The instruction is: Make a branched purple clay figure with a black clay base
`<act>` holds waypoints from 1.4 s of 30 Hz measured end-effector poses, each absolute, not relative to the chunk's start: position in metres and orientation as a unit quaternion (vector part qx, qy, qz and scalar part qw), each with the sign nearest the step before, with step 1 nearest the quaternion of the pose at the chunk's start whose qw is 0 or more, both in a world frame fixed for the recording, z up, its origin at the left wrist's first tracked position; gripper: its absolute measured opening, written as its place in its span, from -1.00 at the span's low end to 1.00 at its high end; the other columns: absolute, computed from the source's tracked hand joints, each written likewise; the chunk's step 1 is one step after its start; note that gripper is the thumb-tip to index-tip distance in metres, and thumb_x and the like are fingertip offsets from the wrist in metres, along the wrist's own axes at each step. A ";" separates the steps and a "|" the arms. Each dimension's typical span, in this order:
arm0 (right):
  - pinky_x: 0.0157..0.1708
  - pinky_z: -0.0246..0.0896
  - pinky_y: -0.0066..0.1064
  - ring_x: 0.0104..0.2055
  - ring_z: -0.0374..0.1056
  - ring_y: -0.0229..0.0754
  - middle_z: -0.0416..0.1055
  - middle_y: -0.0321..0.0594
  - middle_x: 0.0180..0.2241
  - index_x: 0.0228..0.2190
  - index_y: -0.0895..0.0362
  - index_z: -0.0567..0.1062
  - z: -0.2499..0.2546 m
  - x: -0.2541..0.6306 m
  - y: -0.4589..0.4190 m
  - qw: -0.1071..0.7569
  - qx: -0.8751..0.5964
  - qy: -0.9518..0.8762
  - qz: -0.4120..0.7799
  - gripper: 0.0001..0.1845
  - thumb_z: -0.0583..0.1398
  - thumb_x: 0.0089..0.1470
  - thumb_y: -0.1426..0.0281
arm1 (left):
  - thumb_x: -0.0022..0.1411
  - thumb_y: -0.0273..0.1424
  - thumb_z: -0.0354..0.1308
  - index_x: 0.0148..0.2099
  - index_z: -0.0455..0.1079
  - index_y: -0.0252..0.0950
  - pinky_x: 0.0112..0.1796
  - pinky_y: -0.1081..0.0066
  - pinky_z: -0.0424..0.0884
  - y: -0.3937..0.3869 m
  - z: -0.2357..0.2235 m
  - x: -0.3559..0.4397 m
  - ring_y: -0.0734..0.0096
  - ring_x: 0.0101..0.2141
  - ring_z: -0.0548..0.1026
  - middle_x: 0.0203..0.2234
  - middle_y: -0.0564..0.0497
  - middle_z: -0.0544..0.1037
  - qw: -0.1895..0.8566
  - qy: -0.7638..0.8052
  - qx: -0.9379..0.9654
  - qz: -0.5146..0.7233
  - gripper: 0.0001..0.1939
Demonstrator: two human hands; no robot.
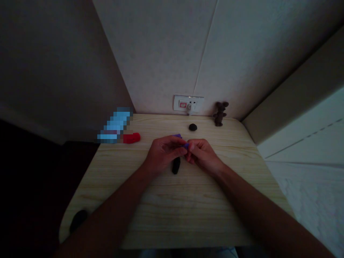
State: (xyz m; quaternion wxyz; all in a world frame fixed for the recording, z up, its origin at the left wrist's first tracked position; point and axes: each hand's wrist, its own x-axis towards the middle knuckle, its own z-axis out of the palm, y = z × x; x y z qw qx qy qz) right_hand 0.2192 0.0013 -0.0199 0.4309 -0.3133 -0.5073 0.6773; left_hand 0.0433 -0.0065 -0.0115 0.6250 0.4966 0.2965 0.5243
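My left hand [166, 152] and my right hand [202, 154] meet over the middle of the table, fingertips almost touching. Between their pinched fingers is a small piece of purple modelling clay [186, 145]. Another bit of purple [177, 135] shows behind the left fingers; whether it joins the held piece is hidden. Just below the left fingers lies a black elongated lump [176, 166]. Beyond the hands a small round black lump [192, 127] rests on the table.
A dark brown mouse-like figure [220, 114] stands at the back right of the wooden table [188, 215]. To the left lie a red roll [132, 138] and a blurred-out blue object [116, 123]. A black object [78, 221] sits near my left forearm. A wall socket [188, 104] is behind.
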 end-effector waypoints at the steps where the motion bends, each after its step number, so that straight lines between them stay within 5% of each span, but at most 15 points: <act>1: -0.67 -0.07 -0.49 -0.68 0.14 -0.40 0.40 -0.33 -0.67 -0.62 0.13 0.52 -0.020 0.219 0.001 0.432 -0.310 -0.505 0.680 -0.39 0.45 -0.06 -0.15 | 0.01 -0.31 0.59 -0.26 0.63 -0.28 -0.23 0.29 0.61 -0.007 -0.011 0.043 0.34 -0.38 0.64 -0.40 0.00 0.69 0.625 0.294 0.499 0.523 -0.72; 21: -0.61 0.16 -0.50 -0.61 0.28 -0.33 0.47 -0.30 -0.62 -0.49 0.16 0.59 -0.007 0.226 -0.001 0.324 -0.256 -0.429 0.803 -0.55 0.49 -0.04 0.03 | 0.07 -0.32 0.55 -0.24 0.66 -0.24 -0.22 0.26 0.63 -0.007 -0.007 0.038 0.30 -0.34 0.66 -0.35 -0.04 0.69 0.617 0.274 0.548 0.493 -0.79; 36: -0.68 -0.12 -0.52 -0.70 0.08 -0.41 0.32 -0.42 -0.71 -0.61 0.11 0.41 -0.012 0.221 -0.001 0.443 -0.318 -0.496 0.676 -0.43 0.52 -0.10 -0.02 | 0.09 -0.17 0.54 -0.22 0.67 -0.24 -0.17 0.38 0.54 -0.003 -0.018 0.041 0.36 -0.30 0.64 -0.35 -0.02 0.71 0.618 0.301 0.505 0.522 -0.71; 42: -0.68 0.07 -0.54 -0.65 0.19 -0.41 0.43 -0.41 -0.59 -0.49 0.11 0.51 0.000 0.220 -0.002 0.512 -0.370 -0.525 0.571 -0.54 0.60 -0.20 0.15 | 0.14 -0.14 0.48 -0.18 0.69 -0.26 -0.13 0.33 0.54 -0.003 -0.012 0.040 0.29 -0.24 0.64 -0.26 -0.07 0.73 0.578 0.356 0.521 0.518 -0.68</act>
